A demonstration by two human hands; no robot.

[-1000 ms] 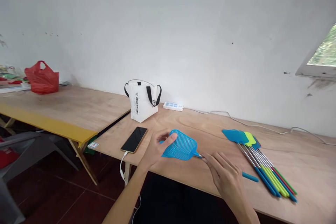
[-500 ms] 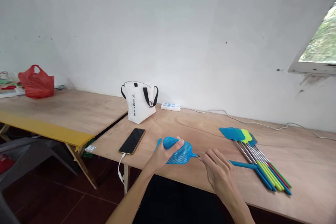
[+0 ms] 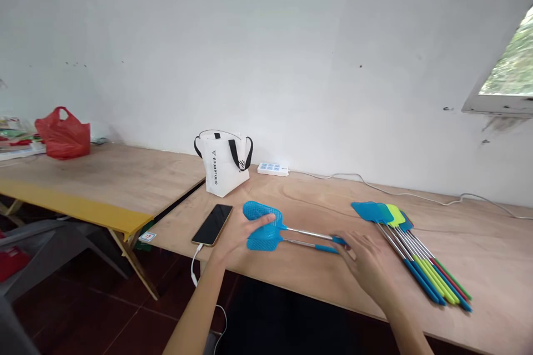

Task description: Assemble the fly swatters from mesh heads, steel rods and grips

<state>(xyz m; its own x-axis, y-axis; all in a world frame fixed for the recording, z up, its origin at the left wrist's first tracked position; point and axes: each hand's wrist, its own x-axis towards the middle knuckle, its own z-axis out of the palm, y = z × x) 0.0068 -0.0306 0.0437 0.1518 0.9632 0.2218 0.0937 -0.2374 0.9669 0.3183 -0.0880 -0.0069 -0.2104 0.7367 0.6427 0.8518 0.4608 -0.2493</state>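
Observation:
Two blue fly swatters point(image 3: 263, 239) lie side by side on the plywood table point(image 3: 300, 276), their mesh heads to the left and metal shafts running right to blue grips. My left hand point(image 3: 238, 234) holds the mesh heads, thumb laid across them. Stretched flat over the table, my right hand point(image 3: 371, 268) has its fingertips at the blue grip ends of the two swatters. A row of several more fly swatters point(image 3: 410, 249), blue, yellow-green, red and green, lies just right of that hand.
A black phone point(image 3: 212, 223) on a white cable lies left of my left hand. Behind it stand a white tote bag point(image 3: 225, 169) and a white power strip point(image 3: 272, 168). A second, yellow-edged table point(image 3: 79, 206) at left carries a red plastic bag point(image 3: 63, 133). A grey chair point(image 3: 45, 238) sits below.
The blue swatter has been stretched out longer and laid beside a second blue one. My left hand slid left with the heads; my right hand moved right along the shaft to the grips.

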